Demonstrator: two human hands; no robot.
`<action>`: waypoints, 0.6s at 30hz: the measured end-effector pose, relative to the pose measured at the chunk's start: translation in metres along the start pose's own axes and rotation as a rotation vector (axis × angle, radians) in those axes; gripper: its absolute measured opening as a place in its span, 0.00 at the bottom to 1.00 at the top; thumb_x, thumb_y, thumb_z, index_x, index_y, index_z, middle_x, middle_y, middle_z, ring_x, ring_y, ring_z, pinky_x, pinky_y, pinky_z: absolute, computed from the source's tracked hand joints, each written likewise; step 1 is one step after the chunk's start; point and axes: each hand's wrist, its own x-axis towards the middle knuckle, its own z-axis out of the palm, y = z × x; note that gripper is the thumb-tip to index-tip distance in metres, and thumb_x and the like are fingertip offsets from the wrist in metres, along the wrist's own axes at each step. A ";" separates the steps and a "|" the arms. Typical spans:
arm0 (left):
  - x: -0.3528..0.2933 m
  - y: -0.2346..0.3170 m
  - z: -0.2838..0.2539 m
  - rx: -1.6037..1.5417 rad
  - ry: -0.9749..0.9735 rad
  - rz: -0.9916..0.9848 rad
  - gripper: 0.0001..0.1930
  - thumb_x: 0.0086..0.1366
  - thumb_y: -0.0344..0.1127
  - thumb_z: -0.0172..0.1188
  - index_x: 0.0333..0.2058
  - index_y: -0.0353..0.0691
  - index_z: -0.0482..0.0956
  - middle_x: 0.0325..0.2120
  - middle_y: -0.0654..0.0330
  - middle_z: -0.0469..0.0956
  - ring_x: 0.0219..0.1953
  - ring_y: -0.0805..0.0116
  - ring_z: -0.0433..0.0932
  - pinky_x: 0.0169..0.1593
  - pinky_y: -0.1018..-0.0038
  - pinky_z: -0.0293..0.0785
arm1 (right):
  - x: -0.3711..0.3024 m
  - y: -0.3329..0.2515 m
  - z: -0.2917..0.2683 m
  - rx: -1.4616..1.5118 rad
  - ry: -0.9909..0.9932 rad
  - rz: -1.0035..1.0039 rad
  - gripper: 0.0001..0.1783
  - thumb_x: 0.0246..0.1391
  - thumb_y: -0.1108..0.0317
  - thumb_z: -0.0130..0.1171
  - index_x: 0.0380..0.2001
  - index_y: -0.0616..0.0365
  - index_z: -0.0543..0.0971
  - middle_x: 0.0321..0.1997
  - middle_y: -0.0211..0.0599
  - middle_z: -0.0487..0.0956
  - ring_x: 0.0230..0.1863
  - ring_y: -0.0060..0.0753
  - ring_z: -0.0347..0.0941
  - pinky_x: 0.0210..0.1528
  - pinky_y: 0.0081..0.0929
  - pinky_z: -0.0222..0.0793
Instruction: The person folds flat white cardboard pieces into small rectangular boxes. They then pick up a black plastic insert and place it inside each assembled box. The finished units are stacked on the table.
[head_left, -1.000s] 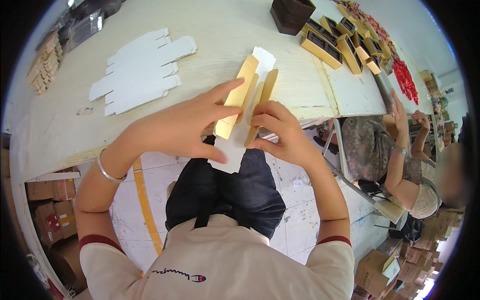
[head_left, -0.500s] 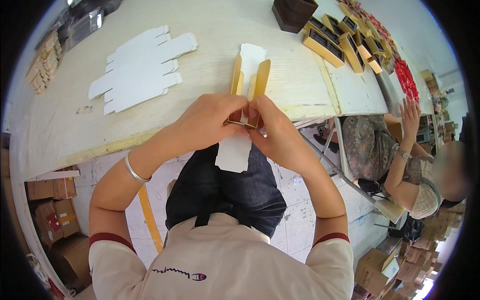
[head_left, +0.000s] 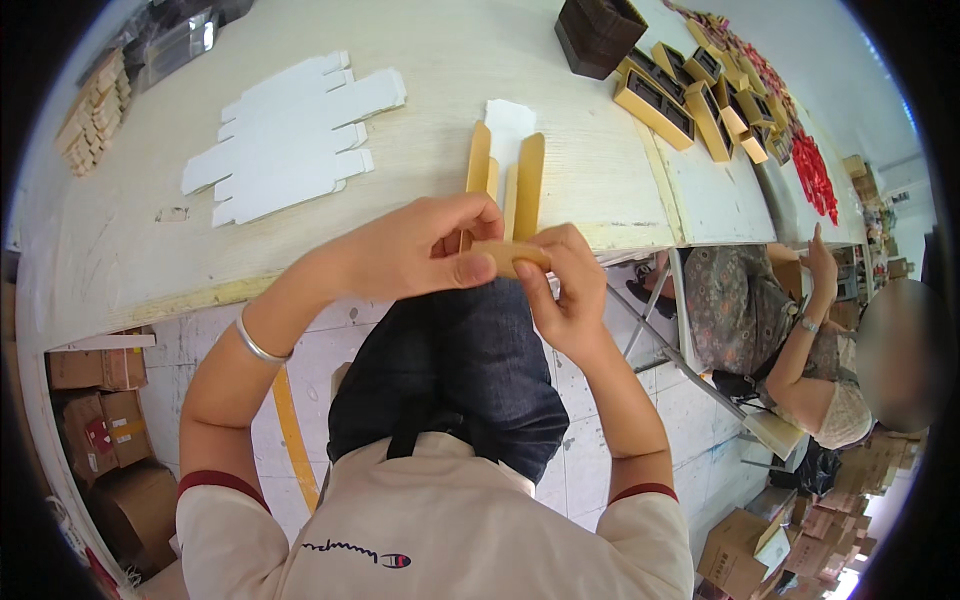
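Observation:
A partly folded gold cardboard box (head_left: 528, 195) reaches over the table's front edge toward me, its two long side walls standing up. Its far end flap (head_left: 511, 118) lies flat and shows a white face. At the near end my left hand (head_left: 425, 250) grips the box, thumb pressed on the gold end panel. My right hand (head_left: 572, 290) pinches the other side of that panel between thumb and fingers. Part of the box's middle is hidden behind my fingers.
Flat white box blanks (head_left: 285, 135) lie stacked at left on the table (head_left: 420, 60). Wooden pieces (head_left: 95, 115) are piled far left. Dark trays (head_left: 598, 35), gold boxes (head_left: 655, 105) and red items (head_left: 812, 175) sit at right. A co-worker (head_left: 800, 330) sits there.
The white near flap that hung over my lap has been folded up, and its gold side now shows. My right hand has moved slightly right. The co-worker's raised hand has lowered.

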 end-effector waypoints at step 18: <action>0.005 -0.014 0.034 0.730 0.365 0.370 0.13 0.59 0.27 0.60 0.40 0.39 0.65 0.41 0.52 0.74 0.32 0.50 0.78 0.35 0.64 0.75 | 0.019 -0.009 0.001 -0.351 -0.098 -0.053 0.13 0.41 0.77 0.64 0.34 0.64 0.76 0.38 0.42 0.74 0.32 0.46 0.71 0.34 0.35 0.69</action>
